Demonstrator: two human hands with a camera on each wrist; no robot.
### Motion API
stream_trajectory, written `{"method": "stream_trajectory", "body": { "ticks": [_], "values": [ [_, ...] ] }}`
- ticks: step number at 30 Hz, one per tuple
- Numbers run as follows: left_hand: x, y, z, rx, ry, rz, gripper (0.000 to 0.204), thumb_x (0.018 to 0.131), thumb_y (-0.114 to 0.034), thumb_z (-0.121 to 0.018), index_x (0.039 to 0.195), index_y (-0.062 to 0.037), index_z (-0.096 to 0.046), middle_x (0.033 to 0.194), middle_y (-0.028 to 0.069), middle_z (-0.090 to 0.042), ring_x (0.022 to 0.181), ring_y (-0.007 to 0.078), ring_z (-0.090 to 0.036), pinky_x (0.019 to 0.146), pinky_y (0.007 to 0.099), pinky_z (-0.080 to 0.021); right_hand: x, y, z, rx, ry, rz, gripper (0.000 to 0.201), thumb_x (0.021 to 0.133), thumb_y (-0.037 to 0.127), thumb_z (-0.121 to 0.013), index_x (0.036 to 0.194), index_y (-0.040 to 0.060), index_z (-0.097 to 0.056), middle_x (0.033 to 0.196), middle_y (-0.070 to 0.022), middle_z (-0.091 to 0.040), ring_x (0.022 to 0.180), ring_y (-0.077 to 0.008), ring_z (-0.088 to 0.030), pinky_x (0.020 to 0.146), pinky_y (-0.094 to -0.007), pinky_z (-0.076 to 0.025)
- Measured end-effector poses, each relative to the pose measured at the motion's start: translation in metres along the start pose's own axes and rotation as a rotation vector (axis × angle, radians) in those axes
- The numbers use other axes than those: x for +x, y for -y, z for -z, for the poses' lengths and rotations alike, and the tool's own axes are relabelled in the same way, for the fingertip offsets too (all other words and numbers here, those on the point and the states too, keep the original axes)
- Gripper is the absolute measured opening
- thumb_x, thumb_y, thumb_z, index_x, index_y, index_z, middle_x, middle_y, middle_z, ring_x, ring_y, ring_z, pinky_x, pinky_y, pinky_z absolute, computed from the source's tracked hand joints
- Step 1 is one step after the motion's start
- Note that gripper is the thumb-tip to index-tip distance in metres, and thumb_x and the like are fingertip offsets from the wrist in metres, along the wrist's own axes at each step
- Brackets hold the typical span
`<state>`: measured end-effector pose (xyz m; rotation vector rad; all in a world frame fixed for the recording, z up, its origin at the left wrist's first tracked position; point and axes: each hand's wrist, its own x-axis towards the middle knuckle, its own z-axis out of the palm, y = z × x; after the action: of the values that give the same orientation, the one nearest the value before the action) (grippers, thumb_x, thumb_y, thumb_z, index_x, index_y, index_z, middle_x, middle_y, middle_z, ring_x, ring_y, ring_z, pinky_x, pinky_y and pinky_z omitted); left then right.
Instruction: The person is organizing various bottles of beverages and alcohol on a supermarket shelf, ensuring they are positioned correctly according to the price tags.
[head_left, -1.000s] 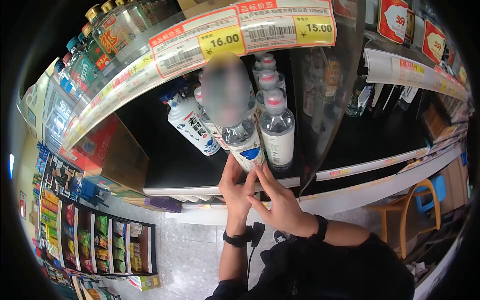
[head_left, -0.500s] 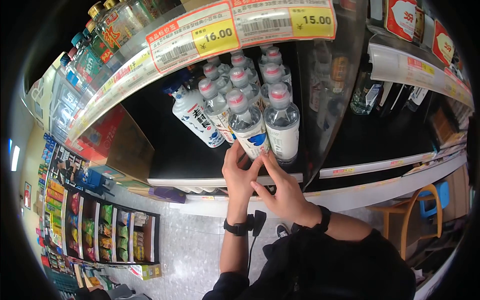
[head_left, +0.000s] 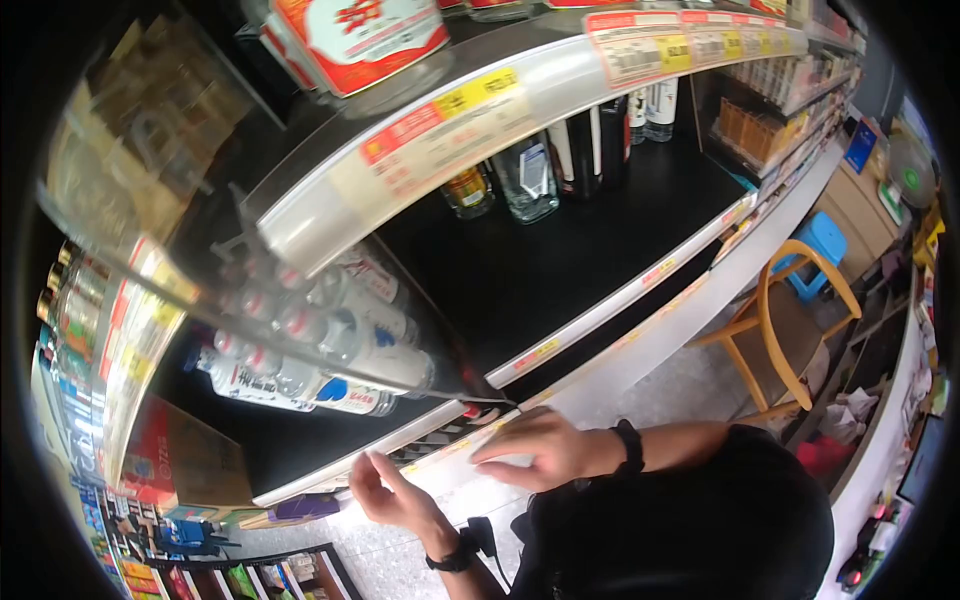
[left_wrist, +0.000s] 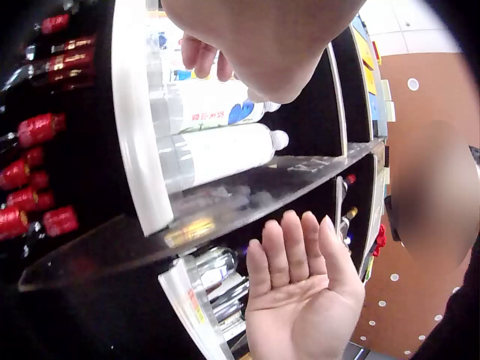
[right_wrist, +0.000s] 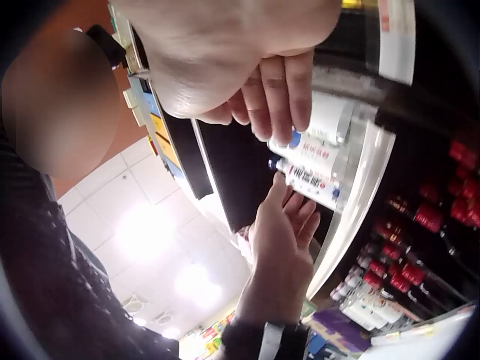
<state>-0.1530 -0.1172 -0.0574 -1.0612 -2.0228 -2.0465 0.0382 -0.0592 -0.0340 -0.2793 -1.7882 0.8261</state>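
Hovering with both hands, left hand (head_left: 388,492) and right hand (head_left: 537,450), loose-fingered and gripping nothing, just in front of the shelf (head_left: 308,442)! Beyond, standing bunched beside a clear divider (left_wrist: 259,180), white-labelled bottles (left_wrist: 221,156), smooth and firm-looking. Probably plastic, though too blurred to be sure; likely full, heavyish, slippery. Best taken round the middle, below the cap (left_wrist: 280,140).

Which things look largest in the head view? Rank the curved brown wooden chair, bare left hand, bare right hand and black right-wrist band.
1. Curved brown wooden chair
2. Bare left hand and bare right hand: too alike to rank
3. Black right-wrist band
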Motion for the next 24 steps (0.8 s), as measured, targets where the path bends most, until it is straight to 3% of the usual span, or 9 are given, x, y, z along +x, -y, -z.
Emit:
{"method": "stream_trajectory", "body": {
  "ticks": [5, 9, 11, 15, 17, 21, 22, 23, 24],
  "values": [
    [-0.046, 0.017, -0.003, 0.021, 0.133, -0.045, 0.024, 0.093, -0.011, -0.064, 0.072, -0.0007, -0.057, 0.063, 0.0048, -0.057, 0.058, 0.0134, -0.049, 0.058, 0.0273, -0.039, -0.002, 0.0, 0.093, -0.286, -0.282, 0.006, 0.004, 0.085, 0.001, -0.066, 0.084, -0.0008, -0.069, 0.076, -0.013, -0.072, 0.063, -0.0211, -0.069, 0.06, -0.0292, -0.054],
    [-0.061, 0.005, -0.017, 0.046, 0.219, -0.04, 0.029, 0.093, -0.013, -0.065, 0.068, -0.0011, -0.056, 0.059, 0.0052, -0.056, 0.056, 0.0143, -0.049, 0.058, 0.0284, -0.04, 0.027, -0.022, 0.183, -0.342, -0.71, -0.186, 0.019, 0.089, 0.009, -0.07, 0.104, -0.0021, -0.066, 0.085, -0.0087, -0.072, 0.078, -0.0118, -0.069, 0.072, -0.0251, -0.055],
    [-0.065, 0.002, -0.022, 0.038, 0.221, -0.032, 0.03, 0.093, -0.014, -0.065, 0.067, -0.0012, -0.056, 0.059, 0.0055, -0.056, 0.055, 0.0147, -0.05, 0.058, 0.0287, -0.04, 0.029, -0.039, 0.214, -0.43, -0.74, -0.226, 0.026, 0.091, 0.01, -0.07, 0.113, -0.0014, -0.062, 0.092, -0.0066, -0.07, 0.084, -0.0091, -0.066, 0.076, -0.0256, -0.054],
    [-0.072, -0.005, -0.031, -0.007, 0.247, -0.054, 0.029, 0.092, -0.011, -0.065, 0.066, -0.0009, -0.056, 0.06, 0.0067, -0.058, 0.056, 0.016, -0.052, 0.058, 0.0288, -0.041, 0.073, -0.087, 0.326, -0.829, -0.765, -0.262, 0.052, 0.084, 0.013, -0.075, 0.129, 0.0, -0.051, 0.11, -0.0152, -0.068, 0.103, -0.0236, -0.066, 0.09, -0.0344, -0.052],
    [-0.071, -0.01, -0.033, -0.029, 0.253, -0.055, 0.028, 0.091, -0.009, -0.066, 0.066, -0.0008, -0.056, 0.06, 0.0073, -0.059, 0.056, 0.0165, -0.053, 0.058, 0.0291, -0.042, 0.08, -0.102, 0.346, -0.865, -0.774, -0.357, 0.067, 0.078, 0.017, -0.077, 0.135, 0.001, -0.045, 0.118, -0.0202, -0.064, 0.112, -0.0306, -0.063, 0.097, -0.0381, -0.049],
    [-0.101, -0.019, -0.011, 0.028, 0.241, -0.113, 0.018, 0.084, 0.0, -0.07, 0.07, 0.0003, -0.06, 0.063, 0.0102, -0.061, 0.055, 0.019, -0.055, 0.058, 0.0294, -0.044, 0.111, -0.202, 0.43, -0.854, -0.672, -0.428, 0.075, 0.076, 0.019, -0.075, 0.14, 0.0011, -0.04, 0.13, -0.0249, -0.058, 0.12, -0.0357, -0.058, 0.1, -0.0398, -0.047],
    [-0.108, -0.024, -0.004, 0.055, 0.218, -0.094, 0.019, 0.086, -0.001, -0.068, 0.07, 0.0006, -0.06, 0.063, 0.0086, -0.061, 0.058, 0.0168, -0.055, 0.06, 0.0285, -0.044, 0.131, -0.191, 0.388, -0.964, -0.586, -0.503, 0.079, 0.076, 0.021, -0.075, 0.142, -0.0005, -0.037, 0.134, -0.0277, -0.054, 0.123, -0.0372, -0.056, 0.102, -0.0403, -0.046],
    [-0.116, -0.03, 0.001, 0.081, 0.194, -0.075, 0.02, 0.089, -0.002, -0.067, 0.07, 0.0008, -0.06, 0.063, 0.007, -0.061, 0.06, 0.0147, -0.056, 0.062, 0.0276, -0.044, 0.131, -0.229, 0.427, -1.016, -0.562, -0.442, 0.083, 0.074, 0.022, -0.074, 0.143, -0.005, -0.035, 0.132, -0.0287, -0.056, 0.122, -0.0359, -0.057, 0.103, -0.0408, -0.045],
    [-0.113, -0.037, -0.005, 0.067, 0.222, -0.082, 0.02, 0.087, -0.003, -0.068, 0.07, 0.0008, -0.06, 0.063, 0.0074, -0.06, 0.058, 0.0151, -0.056, 0.06, 0.0274, -0.044, 0.103, -0.227, 0.513, -0.535, -0.546, -0.443, 0.086, 0.073, 0.023, -0.073, 0.142, -0.0091, -0.034, 0.129, -0.0266, -0.058, 0.119, -0.0324, -0.059, 0.102, -0.0392, -0.045]
  ]
}}
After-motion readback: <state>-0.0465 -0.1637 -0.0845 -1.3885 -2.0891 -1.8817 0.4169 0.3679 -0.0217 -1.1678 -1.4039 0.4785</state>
